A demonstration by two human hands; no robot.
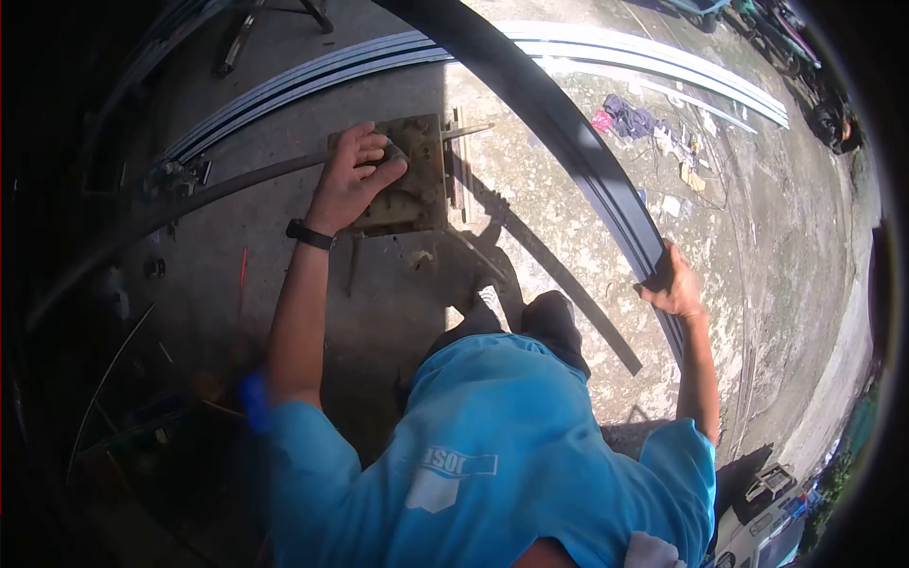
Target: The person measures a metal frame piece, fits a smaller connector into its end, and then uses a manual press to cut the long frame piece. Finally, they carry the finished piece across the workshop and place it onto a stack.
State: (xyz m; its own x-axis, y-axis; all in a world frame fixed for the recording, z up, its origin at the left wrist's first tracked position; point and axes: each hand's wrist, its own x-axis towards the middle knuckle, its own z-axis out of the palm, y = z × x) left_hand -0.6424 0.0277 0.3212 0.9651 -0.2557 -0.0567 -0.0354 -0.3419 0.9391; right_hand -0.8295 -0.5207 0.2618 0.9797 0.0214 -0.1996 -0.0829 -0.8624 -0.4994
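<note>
My right hand (674,284) is closed round the lower part of a long dark grey metal channel (568,128), which rises in a curve past the top edge of view. My left hand (358,178), with a black band at the wrist, lies over a worn, square metal stand (431,185). Its fingers are bent over the end of a long grey bar (237,178), which runs off to the left; part of the grip is hidden under the palm. Apart from my hands, the channel hangs clear of the stand.
Long pale metal profiles (606,47) lie across the ground beyond the stand. Dark cloth (627,118) and scraps are at the right. A red rod (243,270) lies on the shaded floor at left. Dark machinery (833,123) stands at the far right edge.
</note>
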